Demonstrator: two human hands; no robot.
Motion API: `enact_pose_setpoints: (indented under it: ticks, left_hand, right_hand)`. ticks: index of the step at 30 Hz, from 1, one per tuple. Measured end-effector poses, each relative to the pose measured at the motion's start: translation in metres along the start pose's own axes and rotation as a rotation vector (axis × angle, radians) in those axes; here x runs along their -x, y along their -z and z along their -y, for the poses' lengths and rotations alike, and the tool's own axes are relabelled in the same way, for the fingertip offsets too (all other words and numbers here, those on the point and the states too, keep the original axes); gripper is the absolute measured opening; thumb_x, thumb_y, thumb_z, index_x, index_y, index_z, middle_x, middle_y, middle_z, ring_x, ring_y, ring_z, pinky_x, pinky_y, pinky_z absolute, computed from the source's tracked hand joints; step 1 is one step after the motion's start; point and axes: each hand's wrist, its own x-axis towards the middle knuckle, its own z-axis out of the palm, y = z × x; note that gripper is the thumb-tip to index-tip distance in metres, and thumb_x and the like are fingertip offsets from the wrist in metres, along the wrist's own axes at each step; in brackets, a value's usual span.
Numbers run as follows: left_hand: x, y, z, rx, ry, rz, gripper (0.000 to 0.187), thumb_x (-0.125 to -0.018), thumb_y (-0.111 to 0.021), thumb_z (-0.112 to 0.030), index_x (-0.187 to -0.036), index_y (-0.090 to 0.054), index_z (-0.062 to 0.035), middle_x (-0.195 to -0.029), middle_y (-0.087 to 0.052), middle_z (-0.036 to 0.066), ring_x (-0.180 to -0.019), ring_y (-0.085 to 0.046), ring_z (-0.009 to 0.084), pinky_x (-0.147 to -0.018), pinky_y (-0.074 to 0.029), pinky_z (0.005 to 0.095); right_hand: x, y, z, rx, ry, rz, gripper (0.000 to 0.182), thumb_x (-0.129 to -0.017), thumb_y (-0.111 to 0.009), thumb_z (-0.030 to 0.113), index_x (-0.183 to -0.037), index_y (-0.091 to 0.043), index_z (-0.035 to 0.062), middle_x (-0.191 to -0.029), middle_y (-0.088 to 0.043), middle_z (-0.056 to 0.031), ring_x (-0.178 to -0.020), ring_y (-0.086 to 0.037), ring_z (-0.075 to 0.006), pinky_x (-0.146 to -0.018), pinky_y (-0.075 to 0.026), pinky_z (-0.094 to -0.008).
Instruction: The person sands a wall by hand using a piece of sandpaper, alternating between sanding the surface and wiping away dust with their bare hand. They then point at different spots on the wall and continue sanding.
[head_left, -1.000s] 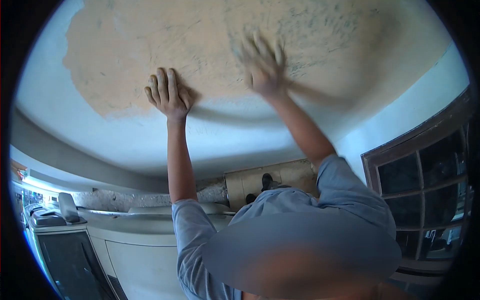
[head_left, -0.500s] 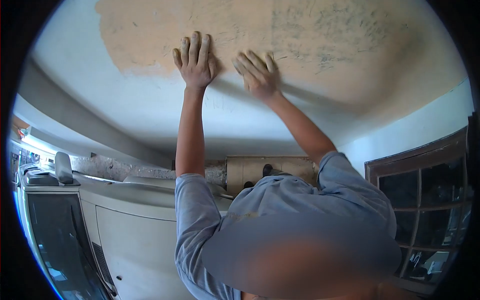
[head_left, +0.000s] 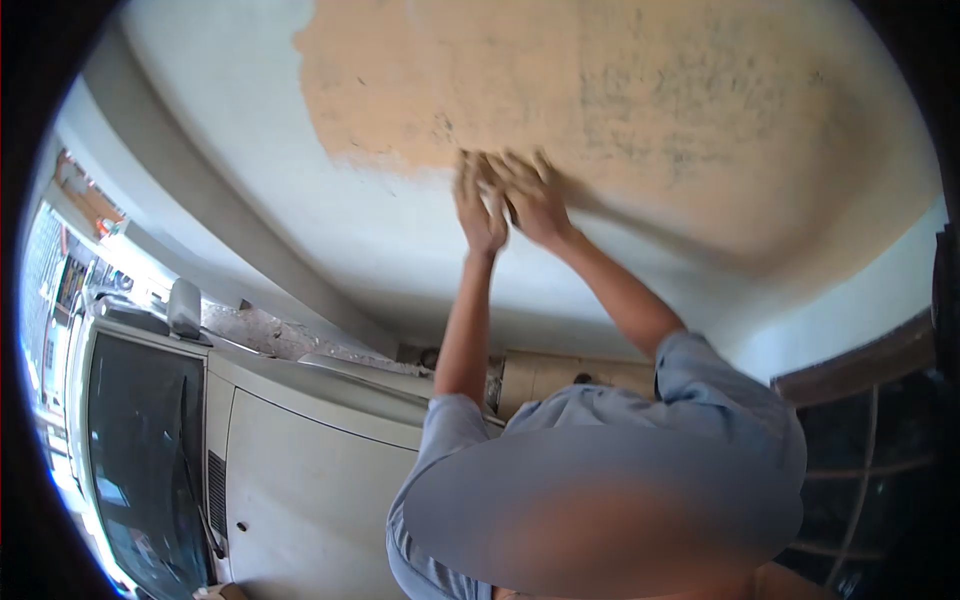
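A peach-coloured patch (head_left: 440,70) with dark scuffs and scratches covers the upper part of a white wall (head_left: 350,240). My left hand (head_left: 481,208) is raised to the patch's lower edge, fingers extended upward and slightly blurred. Right beside it, my right hand (head_left: 535,203) has its fingers spread toward the wall, overlapping the left fingertips in this view. Yellowish dust coats the fingers. No tool shows in either hand, though the palms are hidden.
A pale vehicle (head_left: 310,490) with a dark windscreen (head_left: 145,440) stands at the lower left. To the lower right is a dark-framed window with panes (head_left: 840,470). Below my arms shows a strip of tiled floor (head_left: 540,375). A moulded ledge (head_left: 220,190) borders the wall on the left.
My left hand has moved right and down the wall, from apart to beside my right hand. My right hand sits slightly lower in view. The camera view has also shifted.
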Motion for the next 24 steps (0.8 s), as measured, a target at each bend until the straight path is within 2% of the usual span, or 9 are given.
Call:
enact_pose_setpoints:
  ticks: [3, 5, 8, 11, 14, 18, 21, 22, 24]
  left_hand:
    - [0.013, 0.003, -0.032, 0.169, 0.118, 0.189, 0.058, -0.093, -0.057, -0.023, -0.141, -0.039, 0.0038, -0.145, -0.038, 0.025, -0.134, -0.038, 0.0349, -0.109, -0.031, 0.0427]
    - [0.007, 0.005, -0.057, 0.480, 0.443, 0.360, 0.059, -0.089, -0.063, -0.010, -0.140, -0.038, 0.0060, -0.136, -0.048, 0.022, -0.121, -0.052, 0.0223, -0.099, -0.044, 0.0361]
    - [-0.005, -0.014, -0.077, 0.710, 0.449, 0.142, 0.061, -0.086, -0.068, -0.007, -0.138, -0.040, 0.0064, -0.115, -0.063, 0.016, -0.101, -0.061, 0.0146, -0.085, -0.051, 0.0290]
    - [-0.021, -0.012, -0.089, 0.807, 0.653, 0.385, 0.047, -0.087, -0.069, -0.008, -0.128, -0.052, 0.0062, -0.098, -0.068, 0.010, -0.086, -0.063, 0.0119, -0.076, -0.052, 0.0272]
    - [-0.026, -0.017, -0.103, 0.832, 0.782, 0.554, 0.015, -0.090, -0.064, -0.006, -0.099, -0.068, 0.0054, -0.087, -0.069, 0.005, -0.076, -0.061, 0.0075, -0.069, -0.052, 0.0243]
    - [-0.023, -0.015, -0.100, 0.742, 0.788, 0.577, 0.013, -0.090, -0.064, -0.007, -0.092, -0.070, 0.0039, -0.079, -0.068, 0.001, -0.071, -0.060, 0.0059, -0.066, -0.051, 0.0233]
    - [-0.038, -0.002, -0.087, 0.186, 0.434, 0.276, 0.011, -0.088, -0.063, -0.002, -0.095, -0.072, 0.0017, -0.081, -0.071, 0.003, -0.071, -0.065, 0.0091, -0.063, -0.053, 0.0248]
    - [-0.055, -0.004, -0.093, -0.068, 0.125, 0.063, 0.014, -0.087, -0.062, 0.001, -0.097, -0.072, 0.0014, -0.088, -0.072, 0.007, -0.078, -0.068, 0.0149, -0.068, -0.055, 0.0275]
    - [-0.076, -0.008, -0.082, -0.389, -0.310, -0.165, 0.021, -0.085, -0.060, 0.007, -0.101, -0.072, -0.0004, -0.101, -0.071, 0.013, -0.092, -0.070, 0.0244, -0.077, -0.058, 0.0325]
  right_hand:
    - [0.026, 0.022, 0.003, -0.392, -0.165, 0.043, 0.027, -0.088, -0.059, 0.007, -0.112, -0.069, 0.0118, -0.117, -0.067, -0.0033, -0.112, -0.061, -0.0190, -0.103, -0.039, -0.0429]
    - [0.031, 0.042, -0.005, -0.967, -0.956, 0.276, 0.017, -0.092, -0.057, 0.009, -0.103, -0.070, 0.0062, -0.097, -0.069, -0.0040, -0.094, -0.063, -0.0116, -0.085, -0.050, -0.0323]
    - [0.011, 0.082, -0.005, -1.548, -1.081, -0.030, 0.021, -0.098, -0.053, 0.016, -0.100, -0.064, -0.0020, -0.093, -0.063, -0.0056, -0.087, -0.061, -0.0108, -0.074, -0.051, -0.0280]
    - [0.010, 0.103, -0.013, -1.560, -1.181, -0.103, 0.025, -0.100, -0.049, 0.018, -0.105, -0.061, -0.0046, -0.102, -0.061, -0.0089, -0.094, -0.061, -0.0152, -0.082, -0.051, -0.0337]
    - [0.021, 0.119, -0.025, -1.647, -1.167, -0.110, 0.029, -0.101, -0.046, 0.019, -0.107, -0.060, -0.0055, -0.107, -0.062, -0.0119, -0.099, -0.061, -0.0179, -0.087, -0.051, -0.0353]
    - [0.035, 0.143, -0.036, -1.637, -1.142, -0.099, 0.033, -0.101, -0.047, 0.023, -0.112, -0.059, -0.0056, -0.107, -0.063, -0.0123, -0.101, -0.062, -0.0212, -0.090, -0.051, -0.0367]
    - [0.053, 0.156, -0.060, -0.978, -0.951, -0.227, 0.035, -0.099, -0.051, 0.026, -0.123, -0.061, 0.0021, -0.107, -0.067, -0.0116, -0.098, -0.063, -0.0208, -0.089, -0.050, -0.0351]
    - [0.082, 0.160, -0.090, -0.494, -0.879, -0.190, 0.032, -0.097, -0.053, 0.022, -0.120, -0.063, 0.0022, -0.109, -0.066, -0.0144, -0.099, -0.064, -0.0186, -0.089, -0.049, -0.0330]
    - [0.075, 0.193, -0.120, -0.037, -0.555, -0.553, 0.033, -0.095, -0.054, 0.019, -0.120, -0.062, -0.0009, -0.119, -0.064, -0.0148, -0.112, -0.059, -0.0242, -0.099, -0.043, -0.0365]
